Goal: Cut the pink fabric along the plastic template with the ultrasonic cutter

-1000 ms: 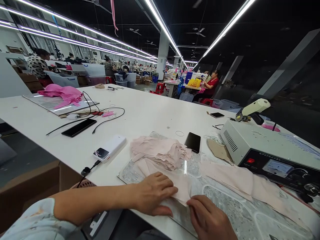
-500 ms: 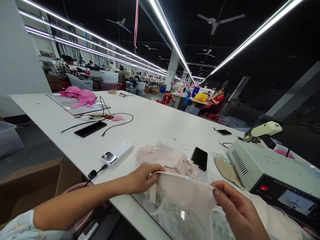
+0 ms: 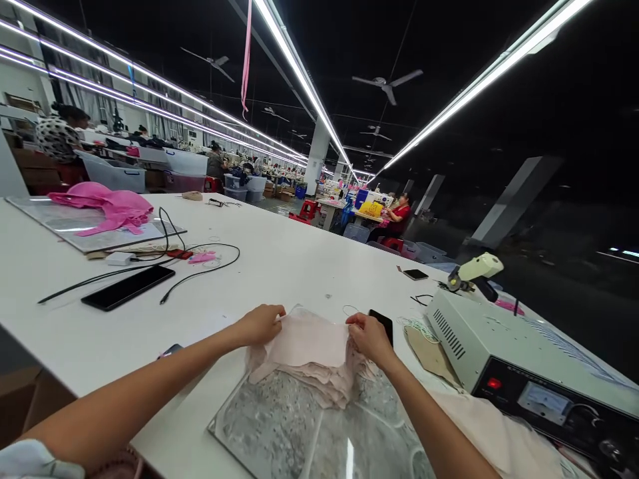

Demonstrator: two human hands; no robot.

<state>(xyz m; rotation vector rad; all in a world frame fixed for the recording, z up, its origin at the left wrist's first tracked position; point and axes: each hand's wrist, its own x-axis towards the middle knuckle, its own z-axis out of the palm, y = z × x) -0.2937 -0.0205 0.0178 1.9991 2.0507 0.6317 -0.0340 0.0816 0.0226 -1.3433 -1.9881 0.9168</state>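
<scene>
A pale pink fabric piece [image 3: 312, 342] is stretched between my two hands above a stack of similar pale pieces [image 3: 327, 386]. My left hand [image 3: 263, 324] pinches its upper left corner; my right hand [image 3: 368, 338] pinches the upper right corner. The stack rests on the far part of a grey marbled board [image 3: 279, 419] with a glossy surface. Just beyond my right hand lies a black phone [image 3: 383, 324], partly covered by that hand.
A grey-green machine box [image 3: 519, 352] with a dial stands at the right, more pale fabric [image 3: 499, 426] before it. At the left are a large black phone [image 3: 128, 287], cables and a pink bra [image 3: 107, 206] on a board. Other people sit farther back.
Both hands have moved forward and carried the fabric piece from over the near part of the board to over the stack. The camera view has turned to the right.
</scene>
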